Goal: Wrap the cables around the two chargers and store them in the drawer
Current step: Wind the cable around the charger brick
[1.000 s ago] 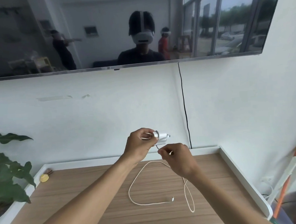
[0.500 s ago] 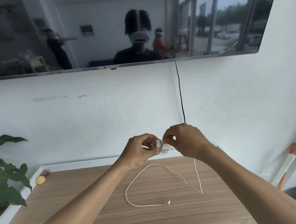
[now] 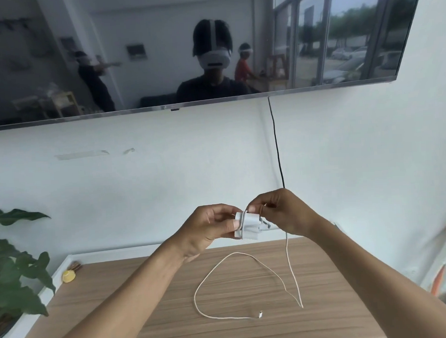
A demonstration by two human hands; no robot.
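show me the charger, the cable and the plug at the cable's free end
charger [image 3: 250,221]: head view, white face just right of the wrapped turn
cable [image 3: 195,295]: head view, left curve of the loose loop
plug [image 3: 260,314]: head view, tip of the cable's free end

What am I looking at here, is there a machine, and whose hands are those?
No machine: a person works with bare hands, and the only camera sits on their head, looking forward and down. The dark wall screen reflects them wearing it. The left hand holds a white charger above a wooden table; the right hand pinches its cable beside the charger, where one turn crosses it. The rest of the cable hangs down and lies looped on the table. A small yellow object sits at the far left corner.
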